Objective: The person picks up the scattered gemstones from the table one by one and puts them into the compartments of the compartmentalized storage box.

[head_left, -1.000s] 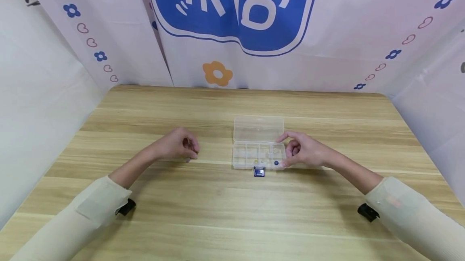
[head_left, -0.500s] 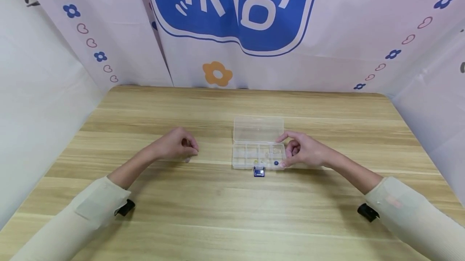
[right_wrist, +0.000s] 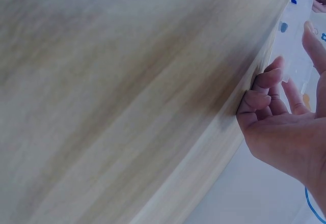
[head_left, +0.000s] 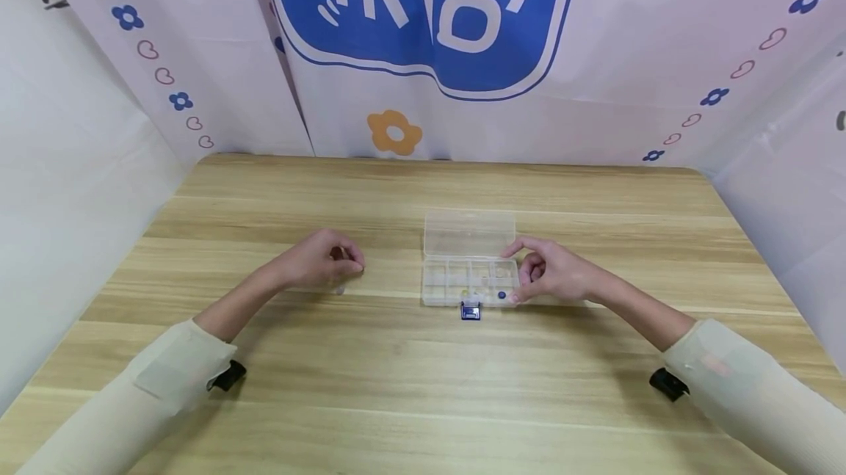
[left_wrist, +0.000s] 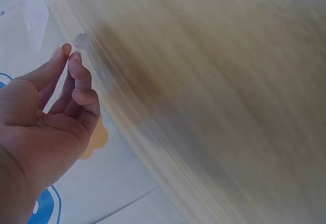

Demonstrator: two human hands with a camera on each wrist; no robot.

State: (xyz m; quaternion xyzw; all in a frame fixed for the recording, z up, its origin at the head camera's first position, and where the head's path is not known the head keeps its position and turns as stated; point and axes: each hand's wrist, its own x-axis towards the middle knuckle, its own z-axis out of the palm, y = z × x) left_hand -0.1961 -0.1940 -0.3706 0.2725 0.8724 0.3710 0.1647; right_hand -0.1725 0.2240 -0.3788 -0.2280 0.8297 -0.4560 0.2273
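Note:
A clear plastic compartment box (head_left: 436, 297) lies with its lid folded back on the table. My right hand (head_left: 558, 273) holds its right end, thumb at the front corner and index finger at the back corner by the hinge. A dark blue round piece (head_left: 501, 295) sits in the front right compartment, and a small yellow piece (head_left: 465, 293) shows further left. Off to the box's left, my left hand (head_left: 317, 260) hovers with fingers bent and thumb and index tips close together; I cannot tell whether they pinch anything. A small clear round piece (left_wrist: 80, 41) is just below those fingertips.
A blue latch (head_left: 471, 311) hangs from the front of the box. The wood-grain table (head_left: 423, 401) ends at a printed cloth backdrop (head_left: 595, 122). Both forearms wear pale sleeves with a black wrist camera (head_left: 227, 375) below the left one.
My left hand's fingertips have risen slightly and shifted a little to the right, away from the clear round piece. My right hand and the box stay in place.

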